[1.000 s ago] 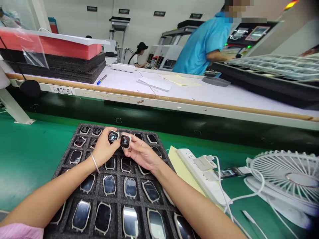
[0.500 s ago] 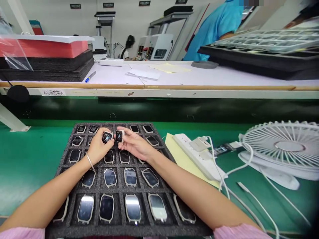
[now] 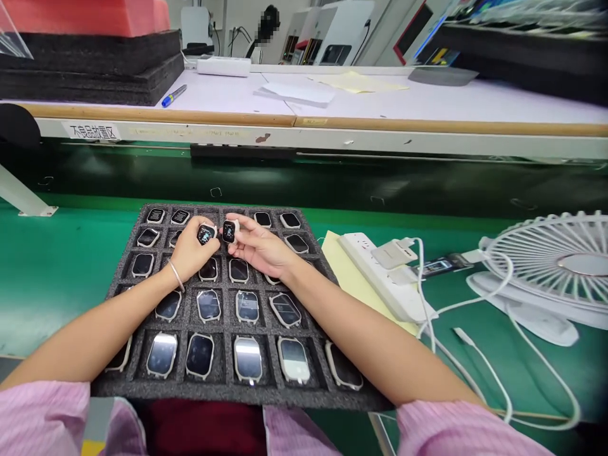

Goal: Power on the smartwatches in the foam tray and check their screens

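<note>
You are pinching a lit smartwatch (image 3: 206,234) in your left hand (image 3: 193,248) and a second smartwatch (image 3: 230,232) at its three o'clock in your right hand (image 3: 263,248), each grip closing narrowly, both hovering over the twelve-o'clock half of the black foam tray (image 3: 228,394) on the green table (image 3: 52,269).

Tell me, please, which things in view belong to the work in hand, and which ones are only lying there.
Seem part of the work:
smartwatch in the left hand
smartwatch in the right hand
smartwatches lying in the foam tray

Seem only lying about:
blue pen
white desk fan
white power strip
yellow sheet near it
white paper on the shelf
</note>
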